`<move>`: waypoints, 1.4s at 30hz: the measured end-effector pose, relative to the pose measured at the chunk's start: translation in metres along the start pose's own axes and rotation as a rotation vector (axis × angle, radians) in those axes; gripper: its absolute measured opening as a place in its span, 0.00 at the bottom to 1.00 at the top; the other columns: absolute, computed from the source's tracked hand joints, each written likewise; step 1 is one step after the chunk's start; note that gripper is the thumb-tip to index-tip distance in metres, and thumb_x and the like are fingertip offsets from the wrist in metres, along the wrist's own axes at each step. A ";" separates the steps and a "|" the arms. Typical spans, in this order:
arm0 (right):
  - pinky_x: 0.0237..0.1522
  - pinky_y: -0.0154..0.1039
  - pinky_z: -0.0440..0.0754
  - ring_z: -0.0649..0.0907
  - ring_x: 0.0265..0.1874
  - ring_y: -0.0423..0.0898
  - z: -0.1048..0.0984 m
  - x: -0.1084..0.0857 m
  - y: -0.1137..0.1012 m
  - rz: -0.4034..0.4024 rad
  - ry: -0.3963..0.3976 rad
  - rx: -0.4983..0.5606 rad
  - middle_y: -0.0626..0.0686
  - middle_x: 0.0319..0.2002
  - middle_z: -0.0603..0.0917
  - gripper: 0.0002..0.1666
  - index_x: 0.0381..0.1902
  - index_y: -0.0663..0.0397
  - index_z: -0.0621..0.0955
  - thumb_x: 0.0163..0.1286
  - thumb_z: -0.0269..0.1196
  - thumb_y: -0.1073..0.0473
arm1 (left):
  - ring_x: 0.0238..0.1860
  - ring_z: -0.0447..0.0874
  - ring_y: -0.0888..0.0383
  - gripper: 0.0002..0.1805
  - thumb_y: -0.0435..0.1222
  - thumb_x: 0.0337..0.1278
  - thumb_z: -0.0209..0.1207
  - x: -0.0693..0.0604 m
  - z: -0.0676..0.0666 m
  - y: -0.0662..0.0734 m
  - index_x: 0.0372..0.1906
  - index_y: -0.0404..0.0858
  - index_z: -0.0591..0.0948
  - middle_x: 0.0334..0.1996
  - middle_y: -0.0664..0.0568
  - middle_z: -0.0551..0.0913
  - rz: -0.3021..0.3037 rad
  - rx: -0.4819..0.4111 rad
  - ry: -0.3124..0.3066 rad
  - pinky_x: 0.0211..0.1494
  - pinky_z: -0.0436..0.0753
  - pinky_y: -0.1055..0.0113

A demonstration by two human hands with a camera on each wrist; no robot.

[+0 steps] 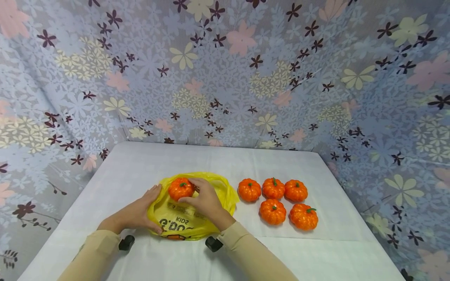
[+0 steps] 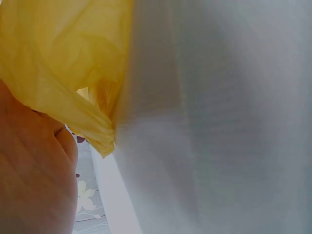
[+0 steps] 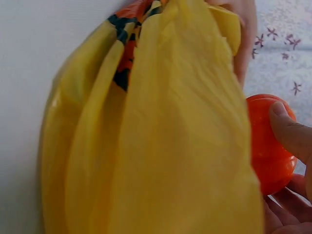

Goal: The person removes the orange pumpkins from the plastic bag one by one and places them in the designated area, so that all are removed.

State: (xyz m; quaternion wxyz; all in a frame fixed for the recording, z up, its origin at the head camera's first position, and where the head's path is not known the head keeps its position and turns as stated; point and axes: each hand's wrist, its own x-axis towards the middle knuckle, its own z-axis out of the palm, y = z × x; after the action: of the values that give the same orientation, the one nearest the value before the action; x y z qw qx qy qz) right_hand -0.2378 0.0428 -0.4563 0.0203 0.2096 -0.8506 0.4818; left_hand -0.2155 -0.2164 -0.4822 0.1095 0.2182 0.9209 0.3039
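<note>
A small orange toy pumpkin (image 1: 181, 189) with a green stem is over the mouth of a yellow plastic bag (image 1: 175, 212). My right hand (image 1: 207, 199) grips it from the right. The right wrist view shows my thumb (image 3: 287, 126) against the glossy pumpkin (image 3: 268, 146), with fingers beneath it. My left hand (image 1: 142, 208) holds the bag's left rim, thumb near the front edge and fingers farther back. In the left wrist view, the yellow bag (image 2: 63, 58) hides the fingertips of the left hand (image 2: 36, 175). Dark print marks the bag's inner side.
Several more orange pumpkins (image 1: 272, 212) stand in a loose group right of the bag, on a white-covered table (image 1: 337, 257). Floral cloth (image 1: 225, 78) hangs behind the table and along both sides. A black wrist camera (image 1: 213, 244) sits below my right wrist.
</note>
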 end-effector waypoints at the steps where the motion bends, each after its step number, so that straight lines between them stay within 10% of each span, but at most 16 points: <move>1: 0.59 0.39 0.78 0.78 0.62 0.51 -0.002 0.000 0.000 0.002 0.005 0.009 0.57 0.63 0.78 0.41 0.66 0.61 0.77 0.56 0.78 0.54 | 0.77 0.39 0.33 0.82 0.62 0.25 0.80 0.000 0.000 -0.001 0.79 0.28 0.43 0.79 0.32 0.40 0.005 0.001 0.002 0.75 0.47 0.38; 42: 0.62 0.47 0.76 0.74 0.66 0.54 -0.085 -0.051 0.031 0.124 0.223 0.048 0.57 0.66 0.76 0.46 0.67 0.63 0.76 0.51 0.81 0.56 | 0.77 0.38 0.33 0.81 0.63 0.26 0.79 -0.003 -0.006 -0.003 0.80 0.30 0.43 0.79 0.34 0.41 -0.017 0.019 0.013 0.74 0.47 0.36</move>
State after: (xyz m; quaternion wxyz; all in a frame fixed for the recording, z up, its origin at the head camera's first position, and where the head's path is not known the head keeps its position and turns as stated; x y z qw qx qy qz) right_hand -0.2176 0.1441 -0.4481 0.0797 0.1021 -0.8428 0.5224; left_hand -0.2155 -0.2234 -0.4795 0.1038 0.2096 0.9263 0.2955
